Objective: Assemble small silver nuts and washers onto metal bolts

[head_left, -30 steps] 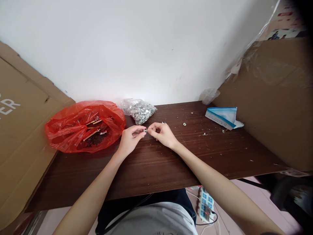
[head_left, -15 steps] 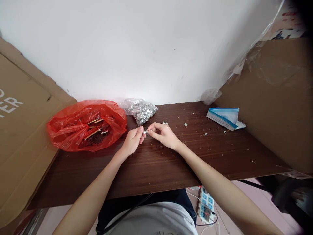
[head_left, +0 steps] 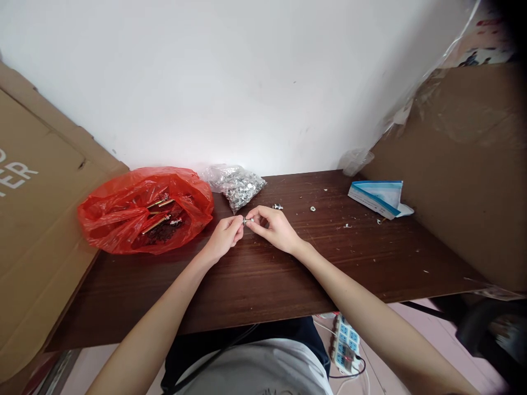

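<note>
Between my fingertips is a small silvery metal part (head_left: 245, 220), too small to make out its exact kind. My left hand (head_left: 224, 237) pinches its left side. From the right, the thumb and forefinger of my right hand (head_left: 275, 227) close on its other side. Just behind my hands lies a clear plastic bag (head_left: 242, 189) full of small shiny metal pieces. A few small metal parts (head_left: 278, 207) rest beyond my right hand on the dark brown table (head_left: 255, 291).
At the left, an open red plastic bag (head_left: 111, 211) holds brass-coloured rods and dark small pieces. A blue-and-white folded packet (head_left: 375, 198) lies at the right. Cardboard (head_left: 41, 208) stands on the left, and another cardboard panel (head_left: 465, 164) on the right. A power strip (head_left: 346, 343) is below the table.
My fingertips have come closer together around the small metal part, and my right hand has shifted slightly left. The bags and packet stay where they were.
</note>
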`<action>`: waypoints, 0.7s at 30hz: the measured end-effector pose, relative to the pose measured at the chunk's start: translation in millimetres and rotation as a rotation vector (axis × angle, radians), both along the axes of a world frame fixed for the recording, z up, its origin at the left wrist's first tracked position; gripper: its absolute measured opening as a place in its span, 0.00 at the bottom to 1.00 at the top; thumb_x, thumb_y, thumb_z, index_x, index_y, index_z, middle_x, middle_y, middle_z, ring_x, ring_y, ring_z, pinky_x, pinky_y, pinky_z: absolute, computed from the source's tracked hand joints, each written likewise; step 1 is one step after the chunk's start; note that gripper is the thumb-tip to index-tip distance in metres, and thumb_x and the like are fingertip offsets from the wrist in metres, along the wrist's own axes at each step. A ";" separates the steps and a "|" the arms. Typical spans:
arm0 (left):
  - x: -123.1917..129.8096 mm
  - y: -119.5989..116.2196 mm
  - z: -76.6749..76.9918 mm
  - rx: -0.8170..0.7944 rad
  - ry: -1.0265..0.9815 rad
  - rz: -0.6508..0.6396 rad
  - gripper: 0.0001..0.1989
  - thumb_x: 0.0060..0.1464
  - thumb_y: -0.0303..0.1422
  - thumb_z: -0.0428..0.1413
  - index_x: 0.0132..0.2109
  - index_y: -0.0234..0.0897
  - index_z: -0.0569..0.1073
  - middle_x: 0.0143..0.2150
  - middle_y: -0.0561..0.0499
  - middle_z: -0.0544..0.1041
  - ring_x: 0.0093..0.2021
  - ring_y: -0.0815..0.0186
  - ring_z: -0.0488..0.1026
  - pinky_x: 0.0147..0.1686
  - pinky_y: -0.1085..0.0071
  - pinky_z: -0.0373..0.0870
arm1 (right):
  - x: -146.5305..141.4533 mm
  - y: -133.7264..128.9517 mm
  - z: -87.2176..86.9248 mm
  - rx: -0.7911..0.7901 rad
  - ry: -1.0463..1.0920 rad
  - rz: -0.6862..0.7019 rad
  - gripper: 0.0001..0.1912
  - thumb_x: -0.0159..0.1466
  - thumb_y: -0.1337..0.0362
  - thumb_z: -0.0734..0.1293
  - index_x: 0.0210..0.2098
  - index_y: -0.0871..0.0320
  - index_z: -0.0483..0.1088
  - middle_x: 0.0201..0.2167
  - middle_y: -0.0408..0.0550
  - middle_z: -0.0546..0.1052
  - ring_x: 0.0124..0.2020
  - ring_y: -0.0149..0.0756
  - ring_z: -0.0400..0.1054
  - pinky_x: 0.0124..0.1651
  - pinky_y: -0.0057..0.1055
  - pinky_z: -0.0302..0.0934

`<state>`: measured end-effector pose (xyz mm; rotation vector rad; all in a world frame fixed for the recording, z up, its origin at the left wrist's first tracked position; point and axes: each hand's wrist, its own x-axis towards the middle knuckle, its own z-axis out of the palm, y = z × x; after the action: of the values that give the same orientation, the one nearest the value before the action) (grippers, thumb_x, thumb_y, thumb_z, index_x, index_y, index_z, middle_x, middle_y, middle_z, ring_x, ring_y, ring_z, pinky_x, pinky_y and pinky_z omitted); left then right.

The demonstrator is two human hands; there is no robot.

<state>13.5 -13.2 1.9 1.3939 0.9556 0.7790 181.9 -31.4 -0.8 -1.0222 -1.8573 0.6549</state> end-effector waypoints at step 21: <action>0.0 -0.8 5.8 -0.079 -0.053 0.004 0.20 0.56 0.44 0.50 0.23 0.37 0.57 0.15 0.60 0.53 0.14 0.79 0.45 0.15 0.80 0.41 | 4.1 2.8 2.1 -0.158 0.132 -0.003 0.17 0.66 0.52 0.59 0.39 0.58 0.70 0.29 0.45 0.74 0.29 0.31 0.67 0.32 0.29 0.60</action>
<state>13.4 -14.0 7.7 1.2973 0.9383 0.7696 186.0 -28.5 1.3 -1.0557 -1.7102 0.8579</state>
